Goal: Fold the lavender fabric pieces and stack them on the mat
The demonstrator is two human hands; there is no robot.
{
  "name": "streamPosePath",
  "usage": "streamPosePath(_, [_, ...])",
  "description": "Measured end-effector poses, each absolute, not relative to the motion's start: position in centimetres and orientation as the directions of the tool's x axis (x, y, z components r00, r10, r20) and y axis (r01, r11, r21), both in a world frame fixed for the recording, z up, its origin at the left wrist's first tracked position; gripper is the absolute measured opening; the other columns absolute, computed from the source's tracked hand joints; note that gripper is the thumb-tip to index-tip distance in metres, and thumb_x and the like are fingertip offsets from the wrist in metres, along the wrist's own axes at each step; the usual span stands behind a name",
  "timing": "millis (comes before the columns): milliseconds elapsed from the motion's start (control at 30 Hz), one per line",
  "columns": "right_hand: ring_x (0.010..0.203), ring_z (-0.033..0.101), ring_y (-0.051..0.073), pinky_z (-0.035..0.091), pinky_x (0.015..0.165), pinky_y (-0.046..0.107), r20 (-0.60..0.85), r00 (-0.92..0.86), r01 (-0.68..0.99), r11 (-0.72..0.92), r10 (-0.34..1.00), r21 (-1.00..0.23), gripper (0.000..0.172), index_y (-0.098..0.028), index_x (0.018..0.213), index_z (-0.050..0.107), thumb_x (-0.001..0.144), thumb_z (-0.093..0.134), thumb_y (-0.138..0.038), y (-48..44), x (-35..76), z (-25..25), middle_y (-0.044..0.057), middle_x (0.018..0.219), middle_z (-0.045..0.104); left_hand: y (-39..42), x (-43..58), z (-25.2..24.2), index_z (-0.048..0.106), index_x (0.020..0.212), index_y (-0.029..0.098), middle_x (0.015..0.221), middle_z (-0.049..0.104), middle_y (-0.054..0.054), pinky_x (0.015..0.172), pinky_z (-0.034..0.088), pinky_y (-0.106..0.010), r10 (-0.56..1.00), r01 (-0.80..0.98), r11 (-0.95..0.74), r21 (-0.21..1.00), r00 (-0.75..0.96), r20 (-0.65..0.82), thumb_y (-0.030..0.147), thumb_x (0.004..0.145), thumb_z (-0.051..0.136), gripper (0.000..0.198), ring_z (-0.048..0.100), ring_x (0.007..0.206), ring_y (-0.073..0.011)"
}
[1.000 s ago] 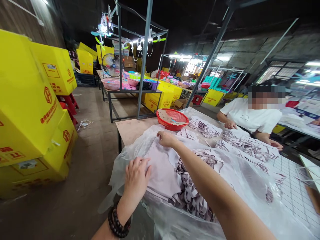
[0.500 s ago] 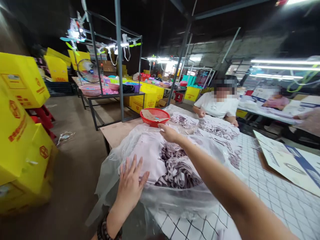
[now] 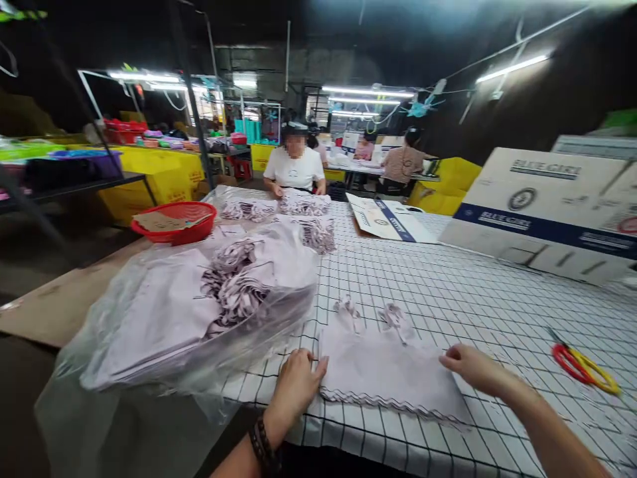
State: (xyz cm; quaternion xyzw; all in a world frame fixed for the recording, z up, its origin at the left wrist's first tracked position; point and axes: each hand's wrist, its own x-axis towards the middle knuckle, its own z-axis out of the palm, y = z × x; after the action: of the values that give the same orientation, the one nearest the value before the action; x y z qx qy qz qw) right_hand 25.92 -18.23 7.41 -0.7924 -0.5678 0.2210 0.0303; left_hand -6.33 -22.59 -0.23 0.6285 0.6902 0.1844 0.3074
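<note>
Tube lamps (image 3: pixel 367 91) are glaring at upper centre and upper right, haze is washing the top edge, shadow is filling the lower-left corner, and posts (image 3: pixel 197 119) at left are blurring.

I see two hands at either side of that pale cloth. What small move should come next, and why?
Perhaps a gentle nudge inward to even up the pale cloth: the left hand is at its left edge, the right hand by its right, and the wavy layers along its near edge don't look quite lined up.
</note>
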Motion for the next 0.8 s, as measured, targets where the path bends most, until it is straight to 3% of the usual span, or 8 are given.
streamPosePath(67, [0.081,0.064,0.025,0.046,0.069,0.033,-0.374,0.342,0.804,-0.475,0.862,-0.358,0.020,-0.013,0.076,0.062,0.074,0.058,-0.033,-20.5,26.9,4.7,0.015,0.088,0.071,-22.0,-5.4,0.1,0.060,0.099,0.011,0.099,0.065,-0.015,0.079,0.041,-0.033,0.973,0.815,0.143,0.561,-0.013,-0.229,0.051,0.083,0.041,0.047,0.059,0.095,-0.0271])
streamPosePath(167, [0.097,0.062,0.027,0.047,0.073,0.031,-0.347,0.484,0.665,-0.595,0.803,-0.451,0.046,-0.008,0.103,0.056,0.072,0.060,-0.042,-22.2,26.7,2.7,0.021,0.113,0.063,-21.5,-4.4,1.0,0.060,0.100,0.011,0.106,0.064,-0.017,0.077,0.042,-0.036,0.952,0.889,0.157,0.429,-0.021,-0.305,0.051,0.081,0.044,0.047,0.059,0.099,-0.0311])
streamPosePath(233, [0.096,0.062,0.026,0.046,0.071,0.030,-0.368,0.511,0.590,-0.628,0.777,-0.508,0.052,-0.008,0.107,0.053,0.070,0.062,-0.044,-22.4,26.6,2.3,0.020,0.112,0.062,-21.2,-4.0,1.4,0.060,0.100,0.011,0.109,0.064,-0.018,0.078,0.043,-0.038,0.935,0.911,0.169,0.376,-0.027,-0.354,0.053,0.080,0.044,0.049,0.059,0.102,-0.0338])
streamPosePath(333, [0.079,0.063,0.021,0.044,0.061,0.026,-0.460,0.445,0.488,-0.639,0.768,-0.595,0.039,-0.011,0.095,0.056,0.070,0.063,-0.040,-22.2,27.2,2.1,0.015,0.097,0.067,-21.1,-3.4,1.5,0.058,0.102,0.012,0.114,0.062,-0.018,0.079,0.043,-0.039,0.921,0.914,0.191,0.358,-0.041,-0.387,0.054,0.079,0.044,0.049,0.057,0.105,-0.0341])
streamPosePath(467, [0.060,0.057,0.013,0.039,0.052,0.023,-0.530,0.327,0.392,-0.623,0.782,-0.677,0.019,-0.015,0.075,0.056,0.070,0.063,-0.031,-22.0,27.8,1.9,0.006,0.074,0.065,-21.0,-2.6,1.0,0.052,0.109,0.012,0.118,0.060,-0.017,0.084,0.042,-0.036,0.933,0.884,0.232,0.406,-0.085,-0.349,0.047,0.077,0.051,0.047,0.055,0.110,-0.0313])
streamPosePath(600, [0.055,0.055,0.012,0.039,0.048,0.021,-0.566,0.289,0.224,-0.630,0.772,-0.744,0.020,-0.018,0.073,0.051,0.065,0.066,-0.029,-22.4,27.8,2.0,0.002,0.067,0.062,-20.3,-2.7,0.5,0.053,0.104,0.012,0.114,0.063,-0.016,0.085,0.041,-0.031,0.922,0.780,0.316,0.540,-0.119,-0.369,0.045,0.075,0.055,0.044,0.058,0.106,-0.0268])
streamPosePath(700, [0.066,0.063,0.016,0.047,0.053,0.024,-0.675,0.156,0.023,-0.686,0.721,-0.728,0.024,-0.019,0.079,0.054,0.066,0.064,-0.038,-22.9,27.9,2.3,0.006,0.078,0.067,-19.5,-3.8,-0.4,0.055,0.086,0.015,0.094,0.068,-0.010,0.071,0.044,-0.027,0.893,0.623,0.394,0.676,-0.086,-0.441,0.052,0.076,0.051,0.038,0.063,0.089,-0.0231])
streamPosePath(800, [0.071,0.066,0.020,0.052,0.057,0.027,-0.675,0.116,0.017,-0.681,0.728,-0.732,0.030,-0.020,0.075,0.058,0.068,0.061,-0.048,-23.2,28.1,2.3,0.009,0.078,0.068,-19.1,-4.9,-1.6,0.050,0.065,0.019,0.064,0.062,-0.003,0.055,0.040,-0.026,0.859,0.532,0.461,0.710,-0.066,-0.508,0.055,0.075,0.048,0.038,0.061,0.064,-0.0205])
